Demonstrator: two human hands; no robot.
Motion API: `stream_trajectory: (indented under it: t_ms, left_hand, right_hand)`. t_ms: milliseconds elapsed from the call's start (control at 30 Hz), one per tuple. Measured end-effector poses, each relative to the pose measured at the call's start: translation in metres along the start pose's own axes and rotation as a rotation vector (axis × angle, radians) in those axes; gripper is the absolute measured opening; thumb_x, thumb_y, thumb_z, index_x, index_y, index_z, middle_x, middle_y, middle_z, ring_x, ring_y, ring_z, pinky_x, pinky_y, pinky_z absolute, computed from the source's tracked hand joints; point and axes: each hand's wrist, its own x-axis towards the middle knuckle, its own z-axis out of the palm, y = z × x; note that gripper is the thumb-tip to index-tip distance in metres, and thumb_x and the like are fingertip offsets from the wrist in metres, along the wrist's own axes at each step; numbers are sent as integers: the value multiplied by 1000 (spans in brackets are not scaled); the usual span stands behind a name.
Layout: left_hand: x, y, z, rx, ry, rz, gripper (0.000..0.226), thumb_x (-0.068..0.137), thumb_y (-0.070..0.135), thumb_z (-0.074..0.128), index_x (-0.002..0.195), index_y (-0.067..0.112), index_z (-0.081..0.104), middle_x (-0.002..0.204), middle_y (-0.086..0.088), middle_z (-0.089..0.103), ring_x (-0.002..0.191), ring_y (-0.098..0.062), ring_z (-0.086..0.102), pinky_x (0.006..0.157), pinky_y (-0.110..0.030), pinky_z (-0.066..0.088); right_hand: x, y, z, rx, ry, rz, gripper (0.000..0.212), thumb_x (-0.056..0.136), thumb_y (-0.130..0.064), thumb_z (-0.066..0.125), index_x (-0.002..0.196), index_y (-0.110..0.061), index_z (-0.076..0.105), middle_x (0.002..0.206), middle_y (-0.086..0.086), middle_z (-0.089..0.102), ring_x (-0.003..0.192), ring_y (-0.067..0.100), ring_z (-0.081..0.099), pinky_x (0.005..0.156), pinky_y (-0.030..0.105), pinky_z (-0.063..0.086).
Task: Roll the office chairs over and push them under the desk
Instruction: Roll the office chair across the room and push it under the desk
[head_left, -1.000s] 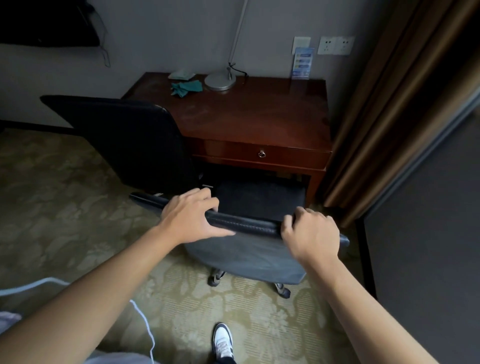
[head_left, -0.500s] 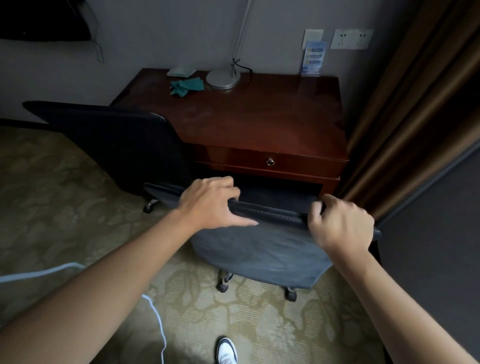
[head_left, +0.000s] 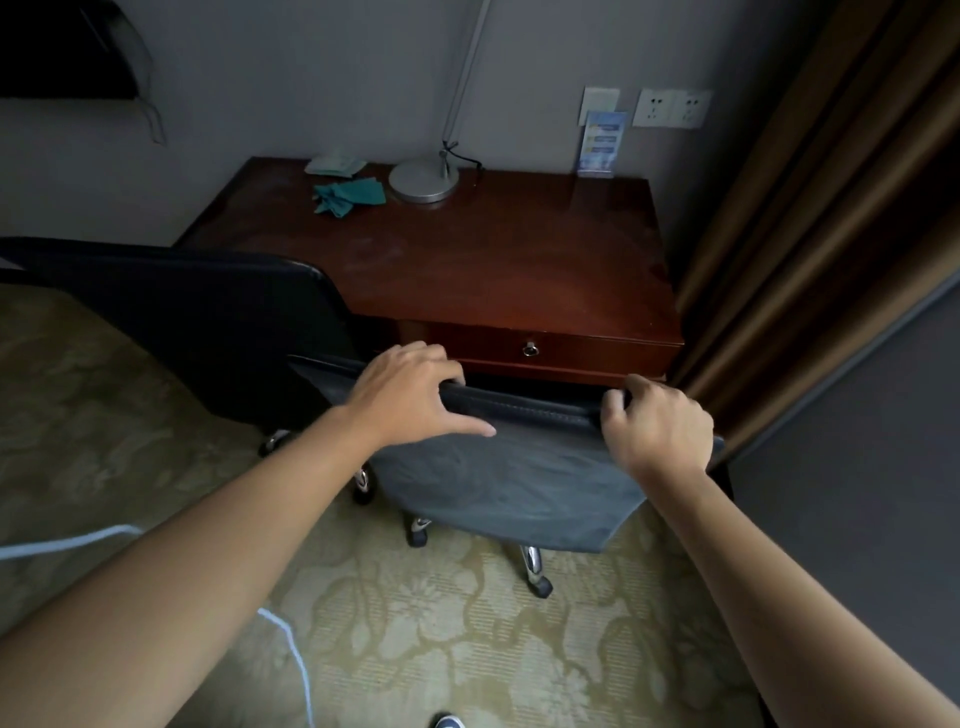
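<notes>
A dark grey office chair (head_left: 511, 486) stands right in front of the reddish wooden desk (head_left: 467, 260), its backrest top close below the drawer. The seat is hidden under the desk. My left hand (head_left: 410, 397) grips the top edge of the backrest on the left. My right hand (head_left: 657, 428) grips the same edge on the right. A second, black office chair (head_left: 208, 322) stands to the left, its backrest against the desk's left front corner. Castors show under both chairs.
Brown curtains (head_left: 810, 249) hang right of the desk, beside a dark panel (head_left: 857, 467). On the desk are a lamp base (head_left: 423, 179), a teal cloth (head_left: 350, 195) and a card stand (head_left: 600, 143). A white cable (head_left: 291, 649) lies on the patterned carpet. A shoe tip (head_left: 447, 721) is at the bottom.
The grey chair has rolled forward toward the desk with both hands on its backrest. Its seat has gone under the desk, and I have stepped closer.
</notes>
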Motion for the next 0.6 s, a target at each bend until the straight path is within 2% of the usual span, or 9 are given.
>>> stream_trajectory:
  t_ms: [133,200,333,467,600]
  left_hand:
    - [-8,-37,-8,69,-75,-35,83,58,95,48,104,29,70,89,11,54,92,-16,56,81,-34,44]
    - [-4,-43,-8,90,-86,-21,84,58,96,46,104,30,70,92,10,59,92,-14,56,76,-33,47]
    - [8,-44,0,126,16,51,85,61,97,38,96,29,74,84,13,61,82,-11,59,62,-29,47]
    - [23,-43,8,127,158,115,82,64,94,42,84,23,76,72,11,64,71,-13,64,53,-27,50]
    - [42,-47,11,111,240,144,79,66,91,46,74,19,75,64,8,63,63,-14,63,48,-29,51]
  right_hand:
    - [-4,-6,0,15,32,8,28,78,-29,40,55,-14,43,57,9,61,53,35,55,50,28,27]
    - [-4,-6,-1,28,41,-3,28,78,-27,41,53,-14,38,52,8,57,49,34,53,48,27,26]
    - [7,2,0,31,46,-22,28,79,-25,42,54,-12,45,50,3,53,47,28,49,44,30,34]
    - [32,9,0,58,127,-57,27,77,-21,42,52,-13,36,45,1,44,40,23,36,41,28,29]
    - [54,14,6,71,173,-57,31,79,-22,39,52,-9,42,43,3,44,38,26,40,38,32,33]
